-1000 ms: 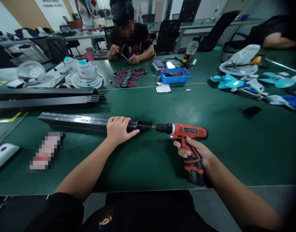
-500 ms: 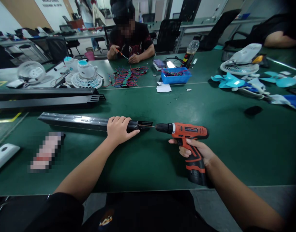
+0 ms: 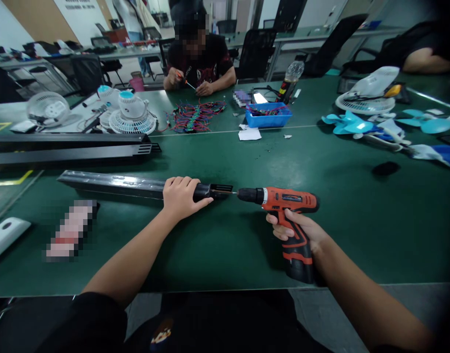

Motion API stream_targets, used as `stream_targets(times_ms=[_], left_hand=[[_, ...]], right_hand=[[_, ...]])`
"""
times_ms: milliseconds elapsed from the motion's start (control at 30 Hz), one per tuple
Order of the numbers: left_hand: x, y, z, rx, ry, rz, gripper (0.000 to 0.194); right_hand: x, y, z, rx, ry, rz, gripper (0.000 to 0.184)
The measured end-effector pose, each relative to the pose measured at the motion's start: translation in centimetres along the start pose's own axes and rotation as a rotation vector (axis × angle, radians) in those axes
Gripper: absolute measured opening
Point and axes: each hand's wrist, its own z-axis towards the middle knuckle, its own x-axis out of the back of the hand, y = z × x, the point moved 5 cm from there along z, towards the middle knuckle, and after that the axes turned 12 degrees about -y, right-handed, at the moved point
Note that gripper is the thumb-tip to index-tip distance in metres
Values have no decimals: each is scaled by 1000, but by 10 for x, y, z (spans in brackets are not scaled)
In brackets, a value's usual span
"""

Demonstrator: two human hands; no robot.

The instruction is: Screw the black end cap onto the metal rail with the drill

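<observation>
The left hand is gripping the black bar from above, its fingers bending over the far side and its thumb pointing toward the slotted end; the right hand is wrapping around the handle of the orange-and-black drill, whether it is squeezing the trigger being impossible to tell. Sound practice is calling for aligning the bit with the bar's length, bracing the bar against the table, and pressing evenly without tilting; the left thumb should be resting clear of the bit. The bar is extending mostly leftward from the left hand, its slotted end projecting just beyond the thumb; the drill is facing that end, contact at the tip being too small to confirm.
</observation>
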Motion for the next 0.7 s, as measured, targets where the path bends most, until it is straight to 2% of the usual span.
stream_targets(times_ms=[700], left_hand=[[0,0,0,-5,-10,-11,58]], right_hand=[[-2,0,0,19,15,0,31]])
